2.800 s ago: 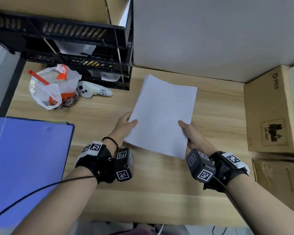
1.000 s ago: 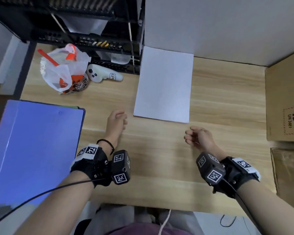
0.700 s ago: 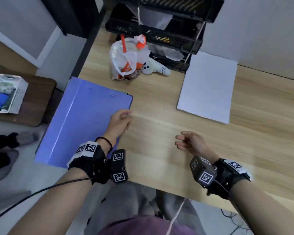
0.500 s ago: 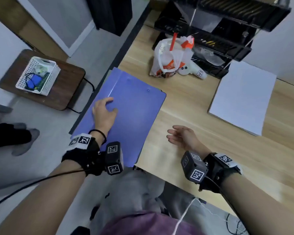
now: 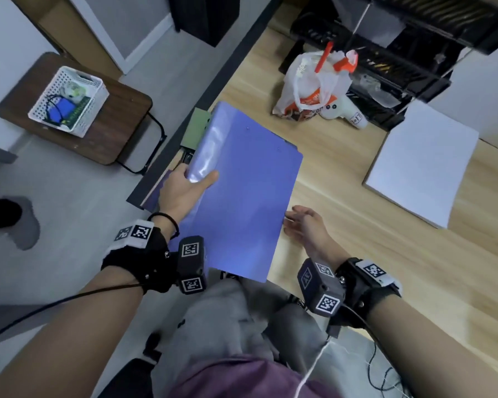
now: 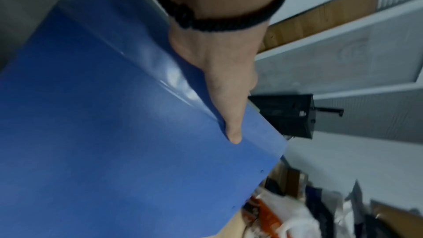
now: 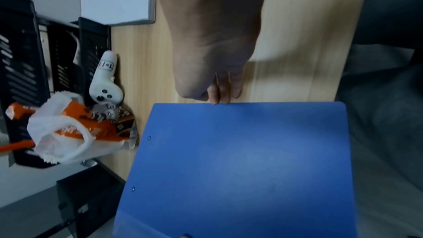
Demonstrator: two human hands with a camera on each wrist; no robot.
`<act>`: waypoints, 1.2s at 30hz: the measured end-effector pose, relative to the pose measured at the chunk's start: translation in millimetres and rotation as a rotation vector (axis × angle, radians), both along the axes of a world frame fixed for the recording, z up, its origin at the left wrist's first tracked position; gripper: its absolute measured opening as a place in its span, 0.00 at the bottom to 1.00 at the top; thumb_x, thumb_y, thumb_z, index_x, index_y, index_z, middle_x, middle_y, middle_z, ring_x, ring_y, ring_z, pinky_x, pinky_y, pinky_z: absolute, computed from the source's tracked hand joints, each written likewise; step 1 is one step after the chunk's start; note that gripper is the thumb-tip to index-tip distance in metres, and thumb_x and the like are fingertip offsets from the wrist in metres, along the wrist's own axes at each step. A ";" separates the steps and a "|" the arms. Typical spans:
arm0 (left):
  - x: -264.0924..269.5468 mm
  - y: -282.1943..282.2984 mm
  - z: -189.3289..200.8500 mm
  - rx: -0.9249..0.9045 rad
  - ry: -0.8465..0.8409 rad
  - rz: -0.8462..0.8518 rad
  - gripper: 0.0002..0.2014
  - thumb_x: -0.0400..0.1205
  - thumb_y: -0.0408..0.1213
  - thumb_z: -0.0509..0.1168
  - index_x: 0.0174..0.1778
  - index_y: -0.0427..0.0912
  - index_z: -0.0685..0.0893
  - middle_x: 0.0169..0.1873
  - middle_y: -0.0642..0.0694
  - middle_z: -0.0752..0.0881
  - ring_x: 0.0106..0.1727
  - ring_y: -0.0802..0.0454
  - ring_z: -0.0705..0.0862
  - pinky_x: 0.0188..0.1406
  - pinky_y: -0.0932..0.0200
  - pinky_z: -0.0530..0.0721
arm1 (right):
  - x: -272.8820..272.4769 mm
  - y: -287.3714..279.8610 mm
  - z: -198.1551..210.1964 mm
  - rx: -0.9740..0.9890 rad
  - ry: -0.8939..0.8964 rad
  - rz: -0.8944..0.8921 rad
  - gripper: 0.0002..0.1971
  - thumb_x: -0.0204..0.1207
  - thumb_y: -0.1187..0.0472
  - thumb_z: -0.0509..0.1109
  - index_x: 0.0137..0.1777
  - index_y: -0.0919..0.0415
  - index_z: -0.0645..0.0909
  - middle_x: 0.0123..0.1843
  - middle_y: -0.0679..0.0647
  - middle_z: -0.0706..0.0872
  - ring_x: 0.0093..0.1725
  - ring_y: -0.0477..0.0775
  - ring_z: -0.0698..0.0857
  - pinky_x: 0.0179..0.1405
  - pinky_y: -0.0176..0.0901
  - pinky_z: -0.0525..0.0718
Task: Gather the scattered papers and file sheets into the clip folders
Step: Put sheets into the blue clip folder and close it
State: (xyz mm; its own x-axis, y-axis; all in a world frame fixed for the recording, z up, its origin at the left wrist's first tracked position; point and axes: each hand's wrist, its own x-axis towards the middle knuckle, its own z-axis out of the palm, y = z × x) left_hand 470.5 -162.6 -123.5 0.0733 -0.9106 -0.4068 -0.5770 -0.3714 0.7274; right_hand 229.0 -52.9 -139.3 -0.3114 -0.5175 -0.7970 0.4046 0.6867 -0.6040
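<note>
Folder between hands: left hand grips its spine edge, thumb on top; right hand open, fingertips touching opposite edge.

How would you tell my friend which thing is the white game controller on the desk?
Find the black tray rack at the back of the wooden desk. In front of it sits a white plastic bag with orange print. The white controller lies right beside that bag, against the rack; it alone is smooth, with small dark buttons and a label on its handle.
</note>
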 end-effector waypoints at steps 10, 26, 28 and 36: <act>-120.1 76.3 -19.9 0.116 0.093 -0.331 0.15 0.75 0.46 0.75 0.49 0.48 0.76 0.43 0.49 0.84 0.46 0.48 0.83 0.55 0.47 0.82 | -84.8 120.1 -7.7 0.026 0.110 -0.165 0.13 0.79 0.72 0.59 0.58 0.56 0.68 0.37 0.51 0.76 0.33 0.48 0.74 0.29 0.39 0.69; -350.1 246.2 -39.0 0.474 0.210 -0.591 0.30 0.75 0.44 0.74 0.68 0.35 0.72 0.61 0.39 0.85 0.55 0.46 0.88 0.48 0.53 0.86 | -285.4 361.2 -67.6 0.312 0.294 -0.404 0.20 0.59 0.54 0.61 0.50 0.43 0.84 0.55 0.60 0.89 0.56 0.66 0.86 0.60 0.60 0.85; -367.7 256.5 -34.9 0.460 0.171 -0.621 0.31 0.79 0.43 0.72 0.71 0.36 0.63 0.63 0.43 0.80 0.58 0.46 0.84 0.54 0.51 0.83 | -301.9 381.4 -97.4 0.351 0.299 -0.432 0.18 0.56 0.54 0.61 0.43 0.37 0.85 0.52 0.57 0.91 0.56 0.66 0.87 0.61 0.63 0.85; -384.8 255.5 -55.9 0.372 0.019 -0.724 0.41 0.61 0.54 0.71 0.71 0.46 0.71 0.68 0.42 0.74 0.69 0.45 0.77 0.71 0.45 0.77 | -297.2 365.1 -26.3 0.428 0.282 -0.335 0.16 0.70 0.55 0.63 0.54 0.56 0.86 0.58 0.61 0.80 0.60 0.66 0.81 0.59 0.49 0.80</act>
State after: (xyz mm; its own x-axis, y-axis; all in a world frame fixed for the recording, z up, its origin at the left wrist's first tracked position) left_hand 85.7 92.9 -179.4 -0.4917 -0.5343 -0.6876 -0.7558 -0.1303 0.6417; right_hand -68.1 312.3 -165.6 -0.6308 -0.0069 -0.7759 0.5051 0.7554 -0.4173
